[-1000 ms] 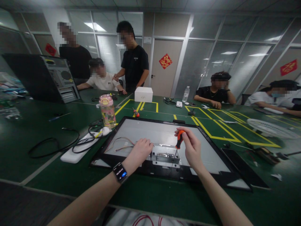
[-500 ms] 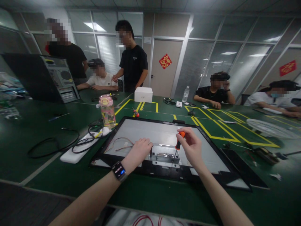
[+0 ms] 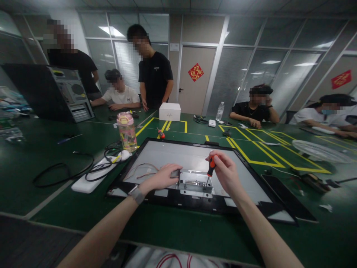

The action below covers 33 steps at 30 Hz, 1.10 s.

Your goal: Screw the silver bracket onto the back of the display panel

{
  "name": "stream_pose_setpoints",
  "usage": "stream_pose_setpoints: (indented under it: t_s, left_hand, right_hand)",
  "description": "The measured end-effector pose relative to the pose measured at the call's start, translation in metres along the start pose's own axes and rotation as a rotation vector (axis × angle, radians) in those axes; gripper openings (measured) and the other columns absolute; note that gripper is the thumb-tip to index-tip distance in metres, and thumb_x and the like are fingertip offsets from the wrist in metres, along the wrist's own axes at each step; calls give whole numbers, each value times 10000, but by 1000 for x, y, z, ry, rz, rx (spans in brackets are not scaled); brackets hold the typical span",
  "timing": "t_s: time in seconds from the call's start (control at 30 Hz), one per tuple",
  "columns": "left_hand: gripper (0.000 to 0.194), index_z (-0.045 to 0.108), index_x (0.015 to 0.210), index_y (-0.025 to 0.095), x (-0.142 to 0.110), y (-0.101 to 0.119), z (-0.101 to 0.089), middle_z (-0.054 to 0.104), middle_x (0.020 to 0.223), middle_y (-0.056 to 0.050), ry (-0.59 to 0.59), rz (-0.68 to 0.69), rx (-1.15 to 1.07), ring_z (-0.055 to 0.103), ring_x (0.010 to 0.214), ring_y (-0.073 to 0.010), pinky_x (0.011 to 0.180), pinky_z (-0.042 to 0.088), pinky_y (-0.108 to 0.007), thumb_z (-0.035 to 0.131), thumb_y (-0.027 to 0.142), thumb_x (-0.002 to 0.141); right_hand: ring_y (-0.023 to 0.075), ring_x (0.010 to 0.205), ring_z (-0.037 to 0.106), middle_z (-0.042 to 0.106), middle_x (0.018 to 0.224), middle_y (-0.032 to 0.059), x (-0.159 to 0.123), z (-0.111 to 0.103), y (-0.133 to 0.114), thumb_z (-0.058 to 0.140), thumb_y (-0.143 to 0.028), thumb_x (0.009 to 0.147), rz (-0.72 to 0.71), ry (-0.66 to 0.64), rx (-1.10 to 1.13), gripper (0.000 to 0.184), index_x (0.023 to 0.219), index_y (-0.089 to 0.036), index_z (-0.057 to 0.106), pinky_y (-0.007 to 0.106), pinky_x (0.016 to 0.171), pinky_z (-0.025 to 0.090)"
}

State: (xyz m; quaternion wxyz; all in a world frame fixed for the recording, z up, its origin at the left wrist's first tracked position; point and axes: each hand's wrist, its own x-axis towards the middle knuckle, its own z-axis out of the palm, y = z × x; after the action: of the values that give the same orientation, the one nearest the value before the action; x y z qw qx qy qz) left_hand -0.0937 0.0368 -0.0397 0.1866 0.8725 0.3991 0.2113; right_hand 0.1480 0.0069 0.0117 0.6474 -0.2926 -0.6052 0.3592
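A flat monitor panel (image 3: 167, 152) with a grey back and black frame lies on the table before me. A silver metal bracket (image 3: 196, 190) is at the middle of its near side. My right hand (image 3: 225, 168) is closed around an orange and black screwdriver (image 3: 211, 166). The screwdriver leans slightly, its tip down at the bracket's right end; the exact contact point is too small to make out. At the bracket's left end, my left hand (image 3: 163, 176) grips its side between thumb and fingers. Thin wires (image 3: 145, 166) lie on the panel left of that hand.
Left of the panel are a white power strip (image 3: 93, 175), black cables and a pink-lidded bottle (image 3: 126, 131). A computer case (image 3: 50, 93) stands at far left. A dark slab (image 3: 288, 195) lies right of the panel. Beyond are a white box (image 3: 170, 112) and several people.
My left hand has turned, its thumb now showing beside the bracket and the watch face out of sight. The screwdriver's handle has shifted slightly left. Across the table, a standing person has lowered an arm.
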Motion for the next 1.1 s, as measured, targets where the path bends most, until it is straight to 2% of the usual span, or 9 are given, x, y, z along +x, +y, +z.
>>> stream_pose_setpoints:
  t_s: [0.17, 0.3, 0.43, 0.53, 0.67, 0.8, 0.9, 1.03, 1.1]
  left_hand:
    - [679, 385, 1397, 197, -4, 7, -13, 450, 1415, -99, -121, -27, -32, 413, 1289, -248, 1080, 313, -392, 644, 304, 779]
    - [765, 354, 1417, 190, -5, 9, -14, 417, 1442, -105, -137, -62, -78, 391, 1304, -264, 1083, 304, -401, 683, 404, 760]
    - [776, 387, 1400, 201, -3, 6, -12, 432, 1431, -96, -133, -66, -92, 391, 1304, -267, 1092, 288, -384, 683, 499, 748]
    - [752, 408, 1388, 217, -3, 5, -11, 454, 1413, -85, -128, -59, -97, 400, 1295, -265, 1088, 290, -371, 670, 526, 754]
    - [714, 430, 1374, 236, -3, 4, -11, 470, 1397, -71, -126, -54, -99, 407, 1288, -263, 1083, 292, -362, 664, 521, 762]
    - [705, 434, 1370, 253, -3, 3, -10, 469, 1399, -60, -130, -47, -102, 397, 1296, -268, 1086, 284, -365, 657, 536, 764]
    - [704, 434, 1370, 249, -3, 1, -9, 466, 1404, -63, -125, -42, -107, 399, 1295, -266, 1087, 284, -366, 659, 530, 765]
    - [707, 435, 1369, 246, -3, 1, -9, 462, 1407, -64, -123, -38, -110, 400, 1295, -264, 1087, 287, -363, 659, 534, 764]
    - [710, 428, 1374, 249, -3, 2, -10, 464, 1406, -61, -124, -37, -111, 405, 1293, -262, 1084, 294, -359, 659, 532, 766]
  right_hand:
    - [181, 744, 630, 652, 830, 41, 0, -1, 2, 533, -388, 890, 28, -50, 44, 221, 986, -237, 665, 321, 659, 510]
    - [177, 769, 617, 625, 858, 38, 1, -1, 0, 551, -401, 879, 19, -17, 66, 221, 905, -225, 681, 319, 699, 501]
    - [152, 737, 575, 567, 757, 9, 1, -2, -4, 619, -380, 842, -34, 19, 12, 193, 746, -218, 662, 267, 656, 475]
    - [153, 713, 585, 606, 750, 14, 1, -3, -4, 602, -371, 859, 5, 0, 19, 155, 859, -234, 674, 256, 602, 466]
    - [163, 745, 625, 656, 808, 29, 2, -5, -1, 513, -360, 916, -4, -8, 16, 197, 950, -242, 668, 297, 686, 486]
    - [185, 796, 628, 661, 866, 43, 1, -4, -2, 449, -347, 941, -59, -30, -92, 242, 1015, -236, 651, 356, 765, 481]
    - [194, 813, 615, 648, 900, 48, -1, -1, -5, 479, -326, 923, -107, -26, -224, 228, 1065, -236, 632, 378, 779, 476]
    - [199, 827, 569, 589, 875, 34, -3, 1, -7, 615, -280, 835, -224, 46, -382, 123, 945, -243, 657, 368, 757, 465]
    - [208, 855, 559, 580, 878, 37, -4, 0, -6, 605, -269, 838, -282, 57, -433, 110, 928, -242, 662, 375, 774, 454]
